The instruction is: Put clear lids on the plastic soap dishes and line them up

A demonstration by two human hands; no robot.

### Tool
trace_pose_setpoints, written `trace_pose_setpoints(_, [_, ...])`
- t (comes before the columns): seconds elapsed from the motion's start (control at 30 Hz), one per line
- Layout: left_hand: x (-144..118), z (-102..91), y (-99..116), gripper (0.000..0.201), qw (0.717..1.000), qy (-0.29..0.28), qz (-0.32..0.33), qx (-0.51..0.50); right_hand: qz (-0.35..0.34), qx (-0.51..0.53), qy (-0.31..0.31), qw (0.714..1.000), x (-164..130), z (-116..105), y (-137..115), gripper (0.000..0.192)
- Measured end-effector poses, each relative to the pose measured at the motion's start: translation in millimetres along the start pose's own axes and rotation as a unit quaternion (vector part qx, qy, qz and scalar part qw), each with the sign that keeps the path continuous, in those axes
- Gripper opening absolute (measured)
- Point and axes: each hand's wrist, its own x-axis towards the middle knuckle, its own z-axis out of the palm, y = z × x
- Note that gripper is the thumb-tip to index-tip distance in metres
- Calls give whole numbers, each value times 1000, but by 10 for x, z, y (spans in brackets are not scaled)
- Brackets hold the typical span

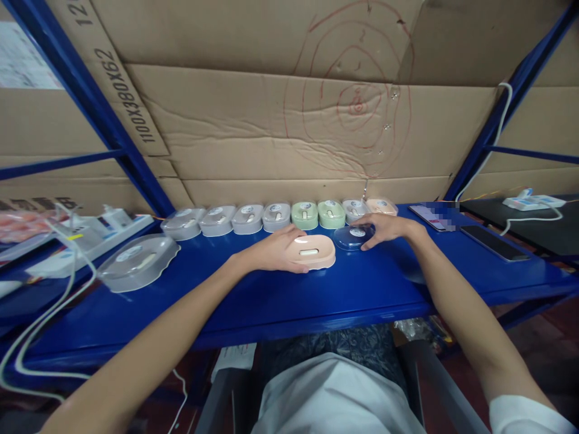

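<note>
My left hand [284,250] is closed around the left end of a peach-coloured oval soap-dish-like box [319,256], whose top has a slot with a pale bar in it. To its right, my right hand [380,229] grips the edge of a clear oval lid [350,240] with a round label, low over the blue table. Behind my hands runs a row of similar lidded boxes: several grey ones [248,220], two green ones [332,214], another greyish one [356,211] and a peach one [382,207], partly behind my right hand.
At the left lies a larger grey lidded box [138,265], near white power strips [90,241] with cables. A phone [494,243] and a flat card-like item [432,217] lie at the right on the blue table [316,301]. Cardboard [226,120] stands behind.
</note>
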Motion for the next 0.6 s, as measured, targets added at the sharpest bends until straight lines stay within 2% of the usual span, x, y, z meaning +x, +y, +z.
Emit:
trace_pose_setpoints(0.23, [3,-7,12,87,1000,-13,-4,18,22,-11,-3,1000,-15,-17,10,92])
trace_pose_setpoints(0.6, [-1,-17,32,87,1000,-6,-3,3,26,-29,1,999,10,3,11,89])
